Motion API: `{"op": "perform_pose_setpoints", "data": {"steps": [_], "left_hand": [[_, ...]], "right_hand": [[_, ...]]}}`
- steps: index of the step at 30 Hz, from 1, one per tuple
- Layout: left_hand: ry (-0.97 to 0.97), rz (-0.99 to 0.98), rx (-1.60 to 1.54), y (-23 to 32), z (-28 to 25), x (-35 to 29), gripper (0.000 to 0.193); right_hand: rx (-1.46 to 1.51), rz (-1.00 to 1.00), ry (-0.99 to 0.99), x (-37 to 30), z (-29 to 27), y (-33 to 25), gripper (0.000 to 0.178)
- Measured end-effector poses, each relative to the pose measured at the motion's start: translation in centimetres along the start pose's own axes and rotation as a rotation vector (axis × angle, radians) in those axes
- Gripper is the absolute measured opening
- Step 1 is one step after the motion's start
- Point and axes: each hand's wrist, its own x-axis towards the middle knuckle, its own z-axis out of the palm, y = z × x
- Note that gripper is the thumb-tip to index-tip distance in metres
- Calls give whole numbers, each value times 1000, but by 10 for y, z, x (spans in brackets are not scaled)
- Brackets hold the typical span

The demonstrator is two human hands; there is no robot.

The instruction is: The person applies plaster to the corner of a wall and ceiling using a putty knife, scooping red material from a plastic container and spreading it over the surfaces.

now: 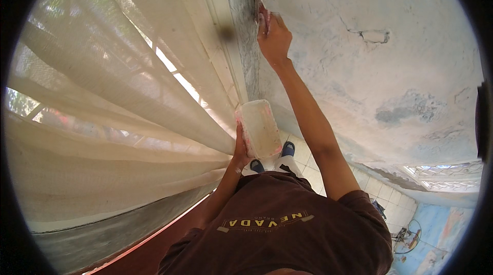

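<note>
Curtains of sheer cream fabric (102, 82) hang left of your left hand (243, 146), which grips the near left side of a whitish, rectangular plastic container (261, 125) smeared with pink. Beyond that hand, a flat, reddish-brown scraper-like tool (261, 5) juts from your right hand (274, 37), your fingers pinching it, its tip beside a rough grey vertical strip (241, 10); you cannot tell whether they touch. Right of your right hand spreads a patchy, bluish-white plastered wall (328, 64) with a shallow gouge (374, 36).
</note>
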Motion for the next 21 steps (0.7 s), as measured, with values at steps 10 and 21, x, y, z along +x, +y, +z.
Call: {"op": "perform_pose_setpoints", "data": {"steps": [10, 21], "left_hand": [[24, 21, 34, -4, -8, 2, 84], [88, 54, 45, -5, 7, -1, 78]], "right_hand": [[128, -19, -66, -40, -24, -19, 23], [220, -29, -215, -77, -40, -51, 20]]}}
